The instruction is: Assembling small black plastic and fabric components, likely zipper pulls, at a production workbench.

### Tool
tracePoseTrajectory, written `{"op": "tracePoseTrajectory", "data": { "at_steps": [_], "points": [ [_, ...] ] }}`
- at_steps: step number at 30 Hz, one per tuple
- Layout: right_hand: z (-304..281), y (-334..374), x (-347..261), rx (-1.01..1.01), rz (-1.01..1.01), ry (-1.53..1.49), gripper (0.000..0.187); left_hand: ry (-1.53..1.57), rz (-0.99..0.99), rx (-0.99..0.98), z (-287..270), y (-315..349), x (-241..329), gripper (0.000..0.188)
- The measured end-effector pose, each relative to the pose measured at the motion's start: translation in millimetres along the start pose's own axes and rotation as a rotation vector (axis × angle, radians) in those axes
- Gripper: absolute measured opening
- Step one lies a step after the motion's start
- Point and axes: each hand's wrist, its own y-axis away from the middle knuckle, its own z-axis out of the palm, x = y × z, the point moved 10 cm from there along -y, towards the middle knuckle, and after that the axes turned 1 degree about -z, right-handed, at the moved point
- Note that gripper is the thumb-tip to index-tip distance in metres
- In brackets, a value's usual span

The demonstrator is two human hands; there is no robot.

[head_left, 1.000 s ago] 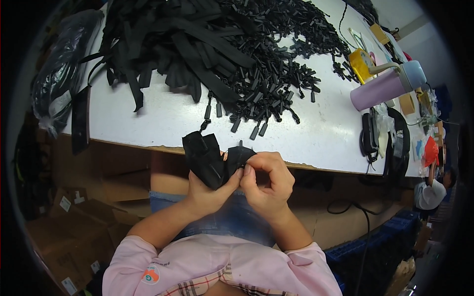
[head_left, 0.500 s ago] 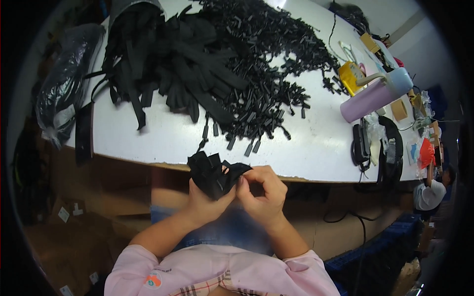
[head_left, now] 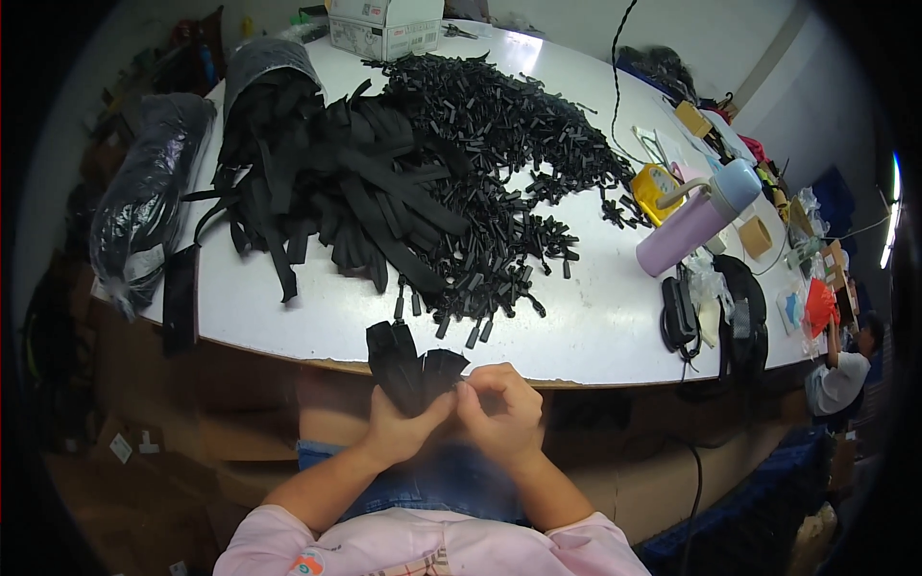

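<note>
My left hand (head_left: 396, 432) is closed around a small bunch of black fabric strips (head_left: 397, 367), their upper ends fanned out in folds. Thumb and forefinger of my right hand (head_left: 504, 413) pinch the right-hand edge of that bunch. Both hands are held just before the table's near edge. Beyond them, a heap of small black zipper pulls (head_left: 499, 125) spreads across the table (head_left: 595, 326). To its left, many long black fabric strips (head_left: 384, 192) spill out of a dark plastic bag (head_left: 274, 60).
A clear bag of black material (head_left: 154, 202) lies at the left edge. Toward the right are a lilac bottle (head_left: 687, 230), a yellow tape roll (head_left: 655, 192) and a black pouch (head_left: 679, 315). A white box (head_left: 384, 31) stands at the back. Another person (head_left: 845, 379) is at far right.
My view has tilted up, so the table sits lower and the white box at the back shows. The strips in my left hand have opened into two upright parts; my right hand still pinches their edge.
</note>
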Motion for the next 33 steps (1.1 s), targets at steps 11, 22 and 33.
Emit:
{"op": "tracePoseTrajectory", "data": {
  "at_steps": [11, 22, 33],
  "points": [
    [5.3, -1.3, 2.6, -0.062, -0.017, 0.016, 0.011, 0.039, -0.004, 0.016, -1.6, 2.7, -8.5, 0.019],
    [19.4, 14.4, 36.4, -0.086, 0.319, -0.393, 0.007, 0.109, -0.006, 0.062, -5.0, 4.1, -2.8, 0.020],
    [46.1, 42.5, 68.9, -0.291, 0.846, -0.921, 0.007, 0.154, -0.141, -0.132, 6.8, 3.8, -6.1, 0.022]
  ]
}}
